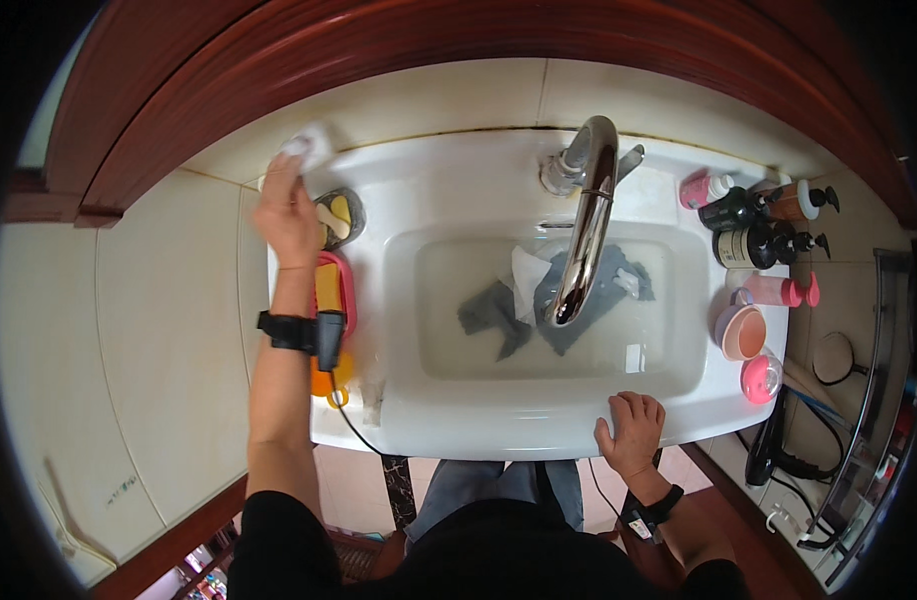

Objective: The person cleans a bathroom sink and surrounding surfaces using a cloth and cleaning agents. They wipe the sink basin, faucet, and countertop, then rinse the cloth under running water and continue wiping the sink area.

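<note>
My left hand point(287, 222) reaches to the back left corner of the white sink point(449, 408). Its fingers are closed on a small white object point(311, 146), too blurred to tell its kind. Just beside that hand stands a dark soap dish point(355, 222) with yellowish soap pieces. Under my left forearm, a pink dish point(350, 300) carries a yellow bar of soap point(328, 288). My right hand point(634, 435) lies on the front rim, fingers apart and holding nothing. Cloudy water in the basin covers part of a grey cloth point(591, 290) and a white cloth point(528, 283).
A chrome faucet point(599, 190) arches over the basin. Several pump bottles point(744, 246) line the right edge, with a pink cup point(743, 333) and a round pink container point(761, 379) nearer. An orange item point(329, 374) sits at the left. A hair dryer point(767, 445) hangs at the right.
</note>
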`<state>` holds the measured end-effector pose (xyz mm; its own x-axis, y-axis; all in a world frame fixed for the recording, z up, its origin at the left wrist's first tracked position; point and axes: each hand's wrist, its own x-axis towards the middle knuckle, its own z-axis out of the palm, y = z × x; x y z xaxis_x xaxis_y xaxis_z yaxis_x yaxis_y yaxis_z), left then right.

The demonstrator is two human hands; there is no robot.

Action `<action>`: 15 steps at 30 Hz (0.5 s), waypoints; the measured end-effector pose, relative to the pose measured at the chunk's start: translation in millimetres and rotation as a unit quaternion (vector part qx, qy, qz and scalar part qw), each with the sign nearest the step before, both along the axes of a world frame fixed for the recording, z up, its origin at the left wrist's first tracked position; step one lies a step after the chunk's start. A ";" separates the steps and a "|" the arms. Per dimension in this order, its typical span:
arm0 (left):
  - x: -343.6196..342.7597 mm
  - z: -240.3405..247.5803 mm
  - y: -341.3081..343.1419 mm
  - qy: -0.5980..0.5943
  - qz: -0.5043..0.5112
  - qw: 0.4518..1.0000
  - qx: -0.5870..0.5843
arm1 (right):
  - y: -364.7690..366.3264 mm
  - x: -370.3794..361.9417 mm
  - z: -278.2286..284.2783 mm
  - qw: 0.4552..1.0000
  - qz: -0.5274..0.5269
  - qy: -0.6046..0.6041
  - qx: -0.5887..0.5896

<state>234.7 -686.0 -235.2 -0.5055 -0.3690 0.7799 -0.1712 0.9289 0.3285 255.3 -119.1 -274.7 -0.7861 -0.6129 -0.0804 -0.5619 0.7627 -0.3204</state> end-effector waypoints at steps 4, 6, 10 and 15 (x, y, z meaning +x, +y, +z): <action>-49.8 -17.9 31.1 -0.193 -0.078 0.956 -0.209 | -0.9 -3.9 1.8 1.000 0.006 -0.010 -0.002; -59.9 -21.7 35.0 -0.268 -0.094 0.932 -0.227 | 2.2 -0.9 0.3 1.000 0.001 -0.009 -0.004; -82.9 -41.5 47.6 -0.323 -0.166 0.914 -0.178 | 0.3 -1.7 -2.7 1.000 -0.008 -0.014 -0.006; -146.2 -54.2 96.5 -0.224 -0.253 0.898 -0.280 | 2.0 -2.3 -0.4 1.000 -0.003 -0.012 0.005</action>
